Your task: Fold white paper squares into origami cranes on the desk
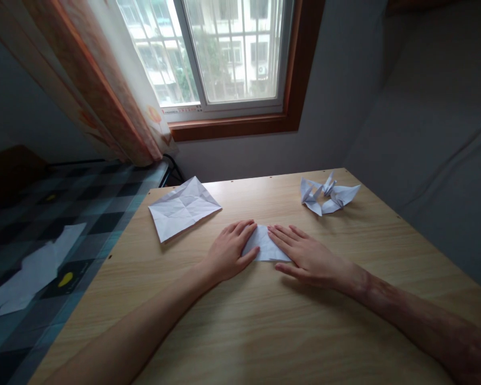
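Centre: left hand (235, 249) and right hand (304, 258), fingers extended, are pressing folded white paper (265, 247), seemingly unfinished; upper right, pointed white-paper figures (342, 199) are sitting, apparently complete.

Left hand (228, 250), right hand (310, 256) palm-down, fingers (284, 235) extended, thumbs (248, 257) apart; forearms (156, 315) angled inward.

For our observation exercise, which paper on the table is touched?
The small folded sheet: left hand and right hand rest on it; the creased sheet and origami cranes lie untouched farther back.
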Available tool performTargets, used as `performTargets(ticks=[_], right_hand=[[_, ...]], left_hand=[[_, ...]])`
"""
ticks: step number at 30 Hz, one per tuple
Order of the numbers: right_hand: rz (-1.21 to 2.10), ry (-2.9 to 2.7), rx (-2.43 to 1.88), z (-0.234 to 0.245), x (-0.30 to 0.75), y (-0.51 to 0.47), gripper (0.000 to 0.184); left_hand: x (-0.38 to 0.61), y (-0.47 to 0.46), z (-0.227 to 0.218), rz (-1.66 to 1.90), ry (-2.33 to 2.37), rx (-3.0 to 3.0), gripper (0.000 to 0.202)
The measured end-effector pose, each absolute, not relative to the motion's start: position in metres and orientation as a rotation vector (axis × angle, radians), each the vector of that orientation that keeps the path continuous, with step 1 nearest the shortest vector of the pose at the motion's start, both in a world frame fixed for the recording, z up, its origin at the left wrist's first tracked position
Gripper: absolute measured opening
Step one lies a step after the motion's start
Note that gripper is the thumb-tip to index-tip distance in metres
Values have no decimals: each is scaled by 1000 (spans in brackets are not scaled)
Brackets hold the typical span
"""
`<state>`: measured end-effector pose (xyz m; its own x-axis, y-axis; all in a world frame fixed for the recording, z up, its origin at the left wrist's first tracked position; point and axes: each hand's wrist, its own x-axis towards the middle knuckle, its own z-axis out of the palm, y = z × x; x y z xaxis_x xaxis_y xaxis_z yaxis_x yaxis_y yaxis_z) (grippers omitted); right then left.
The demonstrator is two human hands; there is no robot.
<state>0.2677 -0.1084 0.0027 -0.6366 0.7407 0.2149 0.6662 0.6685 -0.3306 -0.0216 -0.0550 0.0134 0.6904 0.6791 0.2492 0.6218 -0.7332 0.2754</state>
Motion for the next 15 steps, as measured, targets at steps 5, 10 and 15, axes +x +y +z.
performTargets(ticks=[5,10,15], right_hand=[[318,-2496,-1021,8,278,-103,49],[333,-2409,-998,6,279,-99,52],[286,-2412,-1020,5,270,-106,50]], left_hand=[[-22,-54,13,649,1149,2758,48],[-26,-54,13,705,956,2816,35],[-23,-60,21,621,438,2833,31]])
